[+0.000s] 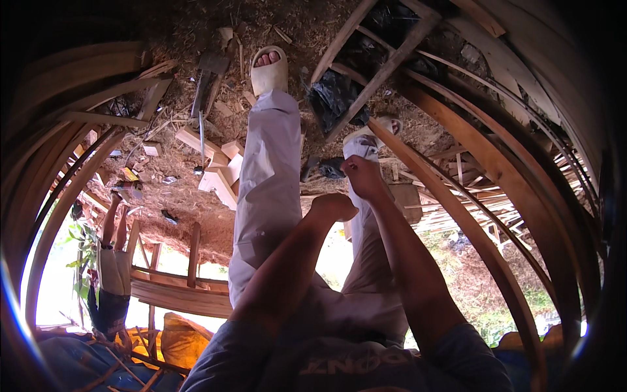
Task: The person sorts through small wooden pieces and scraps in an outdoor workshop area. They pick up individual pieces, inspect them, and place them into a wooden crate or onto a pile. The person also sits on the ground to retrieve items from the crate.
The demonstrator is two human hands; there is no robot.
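Observation:
My left hand (pixel 334 208) is closed, its fingers curled inward, between my two legs in light trousers (pixel 269 173). A little farther out and to the right, my right hand (pixel 361 174) is also curled closed, in front of my right lower leg. The two hands are apart. Whatever may be inside either grip is hidden from this view. Nearest the right hand are a long brown board (pixel 450 196), which slants down to the right, and a dark crumpled plastic piece (pixel 332 168). My left foot wears a pale open-toed sandal (pixel 269 70).
Cut wood blocks (pixel 222 173) lie left of my left leg, on ground strewn with shavings (pixel 196 215). A wooden frame (pixel 385 75) with black plastic stands at the far right. Curved-looking planks line both sides. Another person (pixel 114 274) appears at the left, beside orange sheeting (pixel 183 340).

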